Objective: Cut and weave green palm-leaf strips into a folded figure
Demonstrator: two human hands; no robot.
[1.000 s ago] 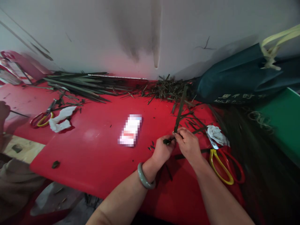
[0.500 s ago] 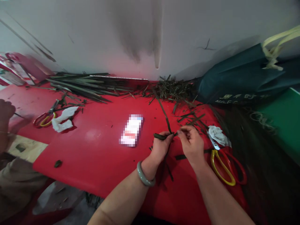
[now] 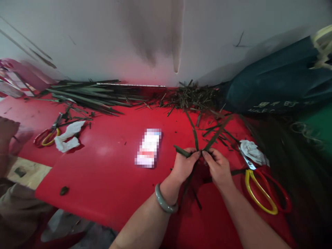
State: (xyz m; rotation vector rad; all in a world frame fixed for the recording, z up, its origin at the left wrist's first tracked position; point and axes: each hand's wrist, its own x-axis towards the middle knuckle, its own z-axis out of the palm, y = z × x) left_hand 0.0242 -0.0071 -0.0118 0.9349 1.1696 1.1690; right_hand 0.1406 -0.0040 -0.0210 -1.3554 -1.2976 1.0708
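Note:
Several dark green leaf strips (image 3: 195,133) meet between my two hands and fan out from there over the red table. My left hand (image 3: 186,164), with a grey-green bangle (image 3: 164,200) on its wrist, pinches the strips at the crossing; one strip end pokes out to its left. Close beside it, my right hand (image 3: 218,166) is closed, thumb and finger pinching a strip (image 3: 218,133) that slants up and to the right. The join itself is mostly covered by my fingertips. Scissors (image 3: 259,188) with a yellow and a red handle lie right of my right hand.
Long leaf strips (image 3: 90,95) and a heap of clippings (image 3: 197,97) lie along the wall. A phone (image 3: 148,148), crumpled tissue (image 3: 252,152) and second scissors (image 3: 49,135) rest on the red table (image 3: 103,183). A dark bag (image 3: 272,79) stands right; another person's hand (image 3: 9,129) shows left.
My right hand has come in against my left at the crossing. A strip now stretches up and right from its fingers. The whole view has shifted slightly.

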